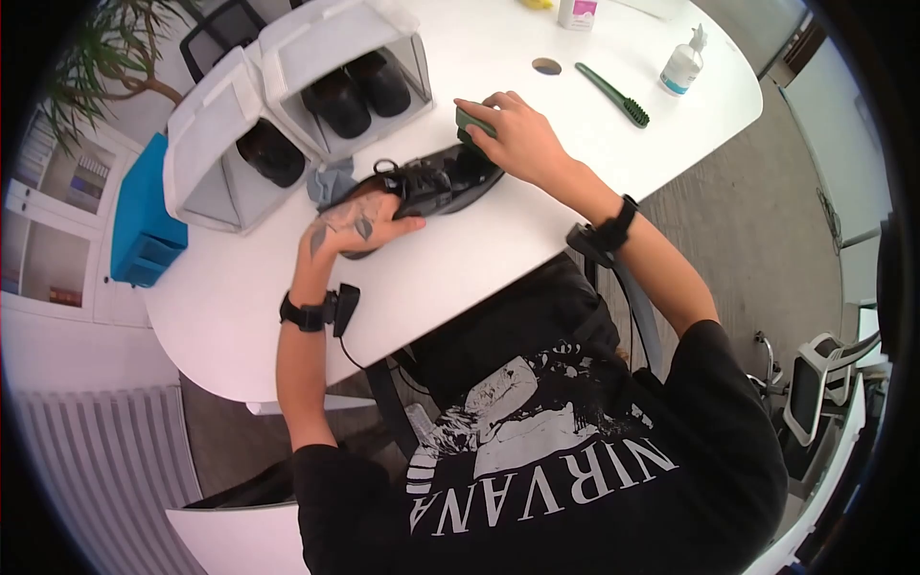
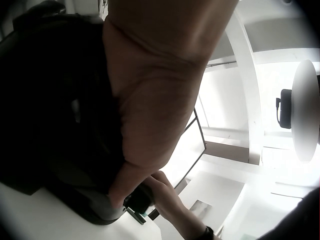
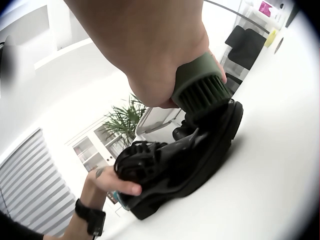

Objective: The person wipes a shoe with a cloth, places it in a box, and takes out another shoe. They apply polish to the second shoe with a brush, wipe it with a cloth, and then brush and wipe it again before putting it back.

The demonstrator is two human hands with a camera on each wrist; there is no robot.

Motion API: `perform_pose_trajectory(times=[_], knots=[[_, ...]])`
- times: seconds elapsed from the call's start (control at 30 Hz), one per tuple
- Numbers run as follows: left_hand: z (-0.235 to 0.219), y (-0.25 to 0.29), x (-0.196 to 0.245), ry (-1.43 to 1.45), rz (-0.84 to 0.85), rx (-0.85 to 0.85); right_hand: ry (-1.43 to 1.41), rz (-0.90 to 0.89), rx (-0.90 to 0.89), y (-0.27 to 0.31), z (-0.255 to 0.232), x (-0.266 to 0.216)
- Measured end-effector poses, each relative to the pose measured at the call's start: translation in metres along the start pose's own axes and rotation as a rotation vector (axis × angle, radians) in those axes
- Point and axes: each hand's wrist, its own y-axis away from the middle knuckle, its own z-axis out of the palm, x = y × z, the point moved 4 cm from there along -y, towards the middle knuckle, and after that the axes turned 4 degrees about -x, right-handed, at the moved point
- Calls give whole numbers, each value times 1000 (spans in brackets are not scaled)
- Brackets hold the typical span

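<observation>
A glossy black lace-up shoe (image 1: 436,187) lies on the white table (image 1: 460,254). My left hand (image 1: 355,225) grips it round the heel and opening, the thumb along its near side. In my right hand (image 1: 522,139) is a green scrubbing brush (image 3: 200,75), held by its block from above. Its dark green bristles meet the toe of the shoe in the right wrist view. The left wrist view is dark over the shoe's upper, and the fingers on its far side are hidden.
Two white boxes with clear panels (image 1: 335,19) hold other dark shoes behind the left hand. A grey-blue cloth (image 1: 333,180) lies between them and the shoe. Toward the right are a long-handled green brush (image 1: 613,94) and a pump bottle (image 1: 682,69). A blue container (image 1: 144,220) stands at left.
</observation>
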Motion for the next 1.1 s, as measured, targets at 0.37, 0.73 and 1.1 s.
perform_pose_trajectory(times=[0.37, 0.73, 1.1], knots=[[-4, 0, -5, 37, 3, -43, -93, 121, 5, 36, -10, 24], [0, -9, -19, -2, 48, -31, -412, 203, -283, -30, 22, 62], [-11, -5, -3, 23, 80, -47, -291, 194, -326, -22, 17, 60]])
